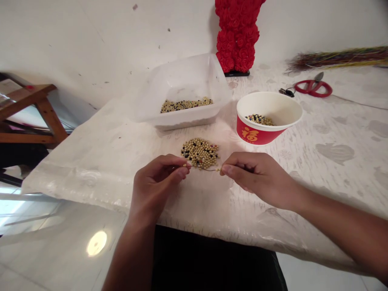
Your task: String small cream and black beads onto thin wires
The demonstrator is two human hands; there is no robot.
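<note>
A thin dark cord (pixel 202 168) runs between my two hands, just in front of a pile of beads (pixel 198 150) on the table. My left hand (pixel 160 176) pinches one end of the cord, with a small pale bead at its fingertips. Between the thumb and forefinger of my right hand (pixel 253 176) is a pale bead (pixel 218 170) at the cord's other end. Most beads in the pile are cream-coloured, mixed with black ones and a few orange.
Behind the pile stand a white plastic tub (pixel 182 119) and a red-and-white paper bowl (pixel 269 137), both holding beads. Red-handled scissors (pixel 313 88), a bundle of coloured strands (pixel 342 58) and a red rose figure (pixel 238 40) are farther back. A wooden stool (pixel 45 117) is at left.
</note>
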